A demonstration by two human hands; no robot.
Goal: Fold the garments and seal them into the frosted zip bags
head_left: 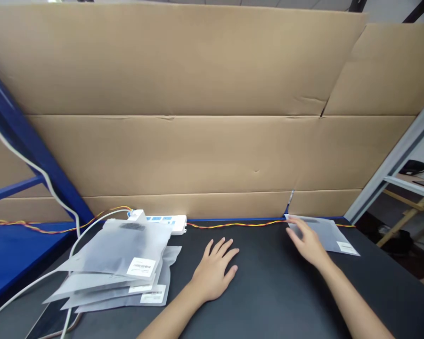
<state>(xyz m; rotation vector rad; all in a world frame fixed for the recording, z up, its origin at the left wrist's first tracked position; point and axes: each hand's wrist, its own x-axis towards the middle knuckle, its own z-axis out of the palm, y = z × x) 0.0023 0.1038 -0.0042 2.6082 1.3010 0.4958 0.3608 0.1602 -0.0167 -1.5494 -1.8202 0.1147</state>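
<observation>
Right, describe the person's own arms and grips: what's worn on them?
The left grip and right grip are bare, with no gloves, rings or watch showing. The left forearm and right forearm are bare too: no sleeves, tape, cables or markings in view.

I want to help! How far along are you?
Done: a stack of labelled plastic bags sits at left. In hand: your right hand is on a separate bag. Remaining: only that bag lies apart; your left hand rests flat on the black tabletop.

The right hand (305, 240) rests on a frosted plastic bag (327, 234); the left hand (214, 270) lies flat on the black tabletop (268, 301).
</observation>
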